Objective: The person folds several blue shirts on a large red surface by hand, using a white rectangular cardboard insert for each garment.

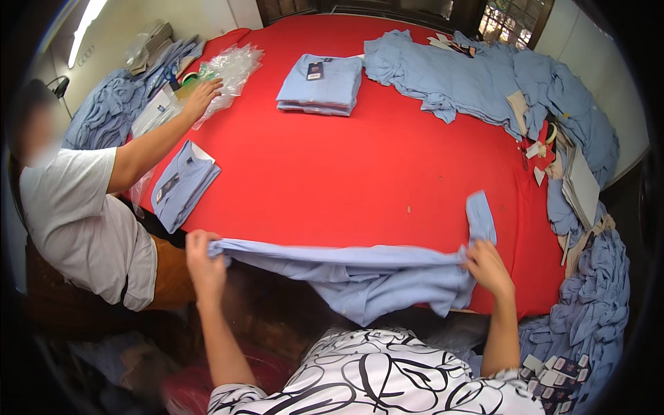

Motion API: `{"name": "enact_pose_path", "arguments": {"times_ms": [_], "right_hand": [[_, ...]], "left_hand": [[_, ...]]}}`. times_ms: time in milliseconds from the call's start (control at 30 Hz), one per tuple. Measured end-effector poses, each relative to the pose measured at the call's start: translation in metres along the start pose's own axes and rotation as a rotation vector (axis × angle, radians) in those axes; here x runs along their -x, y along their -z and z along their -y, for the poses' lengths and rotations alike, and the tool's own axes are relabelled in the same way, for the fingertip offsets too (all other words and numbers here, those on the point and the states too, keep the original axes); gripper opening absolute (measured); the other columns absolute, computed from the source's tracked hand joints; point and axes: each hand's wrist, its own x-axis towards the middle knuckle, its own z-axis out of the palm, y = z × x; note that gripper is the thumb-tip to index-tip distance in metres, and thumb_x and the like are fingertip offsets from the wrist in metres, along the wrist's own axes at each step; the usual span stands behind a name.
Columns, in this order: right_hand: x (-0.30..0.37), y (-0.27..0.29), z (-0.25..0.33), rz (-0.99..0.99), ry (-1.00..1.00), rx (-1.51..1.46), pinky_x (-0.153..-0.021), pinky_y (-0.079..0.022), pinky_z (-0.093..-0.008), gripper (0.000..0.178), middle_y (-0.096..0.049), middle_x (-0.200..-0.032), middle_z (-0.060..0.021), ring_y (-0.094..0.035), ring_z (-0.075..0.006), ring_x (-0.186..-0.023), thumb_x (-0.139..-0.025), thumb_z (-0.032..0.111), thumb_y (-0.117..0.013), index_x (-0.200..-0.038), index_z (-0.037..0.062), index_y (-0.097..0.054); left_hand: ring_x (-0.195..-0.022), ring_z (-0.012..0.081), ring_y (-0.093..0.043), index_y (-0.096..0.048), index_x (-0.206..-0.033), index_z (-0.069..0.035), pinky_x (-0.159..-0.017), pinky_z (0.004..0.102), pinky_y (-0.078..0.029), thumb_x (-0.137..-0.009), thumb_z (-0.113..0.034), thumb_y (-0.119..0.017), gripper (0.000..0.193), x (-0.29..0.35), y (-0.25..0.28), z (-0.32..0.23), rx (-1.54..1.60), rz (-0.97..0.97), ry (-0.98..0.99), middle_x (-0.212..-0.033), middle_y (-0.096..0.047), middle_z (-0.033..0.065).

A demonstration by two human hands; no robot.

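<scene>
A light blue shirt [366,277] is stretched between my two hands along the near edge of the red-covered table [332,180]. My left hand [205,266] is closed on one end of it, just past the table's edge. At the other end my right hand [488,266] grips the cloth. One narrow piece of the shirt sticks up onto the table beyond my right hand. The middle of the shirt hangs in loose folds over the near edge, slightly blurred.
A co-worker [90,214] at the left reaches toward clear plastic bags [232,69]. Folded blue shirts with tags lie in a stack [319,83] at the back and a pile [183,183] at the left. Unfolded shirts [449,76] heap up far right. Tags [557,377] lie at lower right.
</scene>
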Motion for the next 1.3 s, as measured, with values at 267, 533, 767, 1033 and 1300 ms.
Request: {"name": "enact_pose_path", "arguments": {"times_ms": [267, 533, 767, 1033, 1300], "right_hand": [[0.150, 0.140, 0.001, -0.723, 0.327, -0.987, -0.038, -0.034, -0.0254, 0.024, -0.045, -0.063, -0.0024, -0.044, -0.0118, -0.047, -0.099, 0.020, -0.051, -0.078, 0.0122, -0.041], [-0.075, 0.158, -0.137, -0.753, -0.426, 0.202, -0.109, -0.036, -0.0460, 0.064, -0.045, -0.147, -0.0187, -0.043, -0.0367, -0.135, -0.095, 0.049, -0.055, -0.143, 0.0081, -0.047], [-0.008, -0.066, -0.110, -0.428, -0.625, 0.237, -0.113, -0.020, -0.0627, 0.057, -0.041, -0.152, -0.0140, -0.031, -0.0368, -0.143, -0.096, 0.046, -0.054, -0.144, 0.0168, -0.047], [0.107, -0.078, -0.138, -0.712, -1.056, 0.455, -0.092, -0.044, -0.0505, 0.043, -0.060, -0.118, -0.0169, -0.054, -0.0371, -0.112, -0.093, 0.033, -0.062, -0.125, 0.0056, -0.059], [0.060, -0.039, -0.124, -0.621, -0.471, -0.482, -0.090, -0.044, -0.0351, 0.028, -0.058, -0.107, -0.0135, -0.056, -0.0238, -0.100, -0.094, 0.016, -0.063, -0.114, -0.0004, -0.055]], "left_hand": [[-0.097, 0.0214, -0.059, -0.058, -0.095, -0.002, -0.088, 0.0312, -0.046, -0.071, -0.004, -0.062, 0.024, -0.087, 0.105, -0.065, 0.540, 0.173, -0.580, -0.100, -0.058, 0.0107], [-0.140, 0.0491, -0.030, -0.028, -0.154, -0.020, -0.107, 0.0697, -0.028, -0.076, -0.043, -0.080, 0.097, -0.212, -0.172, -0.248, 0.024, -0.399, -0.635, -0.157, -0.026, 0.0191], [-0.143, 0.0423, -0.028, -0.047, -0.145, -0.016, -0.113, 0.0594, -0.022, -0.084, -0.047, -0.070, 0.072, 0.068, -0.218, -0.170, -0.023, 0.639, -0.658, -0.155, -0.030, 0.0228], [-0.117, 0.0370, -0.048, -0.060, -0.112, 0.000, -0.097, 0.0519, -0.035, -0.075, -0.045, -0.079, 0.061, 0.025, -0.173, -0.055, -0.067, 0.304, -0.094, -0.123, -0.054, 0.0186], [-0.098, 0.0357, -0.052, -0.055, -0.107, -0.002, -0.083, 0.0455, -0.041, -0.072, -0.027, -0.081, 0.050, 0.072, -0.166, -0.117, 0.358, 0.456, -0.157, -0.104, -0.056, 0.0173]]}}
